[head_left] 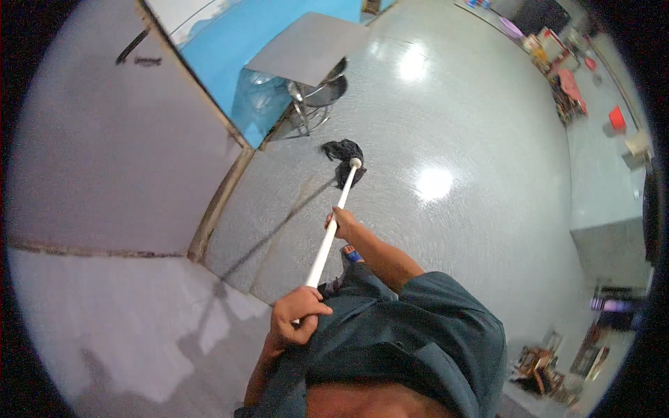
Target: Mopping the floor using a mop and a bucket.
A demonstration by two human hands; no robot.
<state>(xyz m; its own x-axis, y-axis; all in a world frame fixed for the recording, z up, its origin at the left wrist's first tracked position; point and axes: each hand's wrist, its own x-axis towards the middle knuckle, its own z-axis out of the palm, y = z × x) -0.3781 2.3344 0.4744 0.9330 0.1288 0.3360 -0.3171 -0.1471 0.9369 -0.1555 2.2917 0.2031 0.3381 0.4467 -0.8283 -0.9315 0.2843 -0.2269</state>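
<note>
A mop with a white pole (324,252) slants away from my body, its dark stringy head (343,150) resting on the shiny grey floor. Close to my waist, my left hand (298,316) is wrapped round the pole near its top end. Further down the pole my right hand (340,222) grips it, with that arm stretched forward. The mop head lies to the near right of a table and a chair, apart from both.
A grey-topped table (310,45) with a dark metal-framed chair (322,90) stands against a blue wall (268,104). A wall corner (223,198) juts in at left. Along the right lie a red container (617,118), a pink cloth (569,85) and cluttered items (538,369).
</note>
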